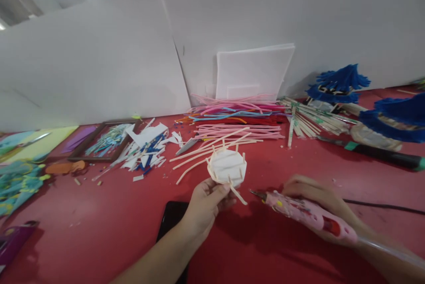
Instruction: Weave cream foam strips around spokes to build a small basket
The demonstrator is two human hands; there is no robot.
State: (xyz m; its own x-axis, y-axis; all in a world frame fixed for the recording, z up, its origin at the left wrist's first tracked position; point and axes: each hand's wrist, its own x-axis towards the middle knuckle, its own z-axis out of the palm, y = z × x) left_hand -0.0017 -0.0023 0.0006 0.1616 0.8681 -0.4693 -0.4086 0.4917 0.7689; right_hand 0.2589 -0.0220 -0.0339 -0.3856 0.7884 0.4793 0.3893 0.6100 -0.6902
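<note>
Between the thumb and fingers of my left hand [210, 197] is a small round white craft base [229, 164], with short cream pegs standing around its rim. A cream strip [238, 194] hangs off its near edge beside my thumb. On the right, my right hand [314, 193] is wrapped around a pink hot glue gun [299, 213]. The metal nozzle points left toward the base, with a gap between them. A clear glue stick [385, 248] sticks out of the gun's back end. Several loose cream strips [195, 160] lie behind the base.
Pink, blue and red pipe cleaners [235, 118] and thin wooden sticks [308, 118] lie at the back. Blue-roofed models [338, 84] and a black-handled tool [381, 153] are at right. Paper scraps [149, 142], a framed tray [75, 155] and a dark phone [172, 213] are left.
</note>
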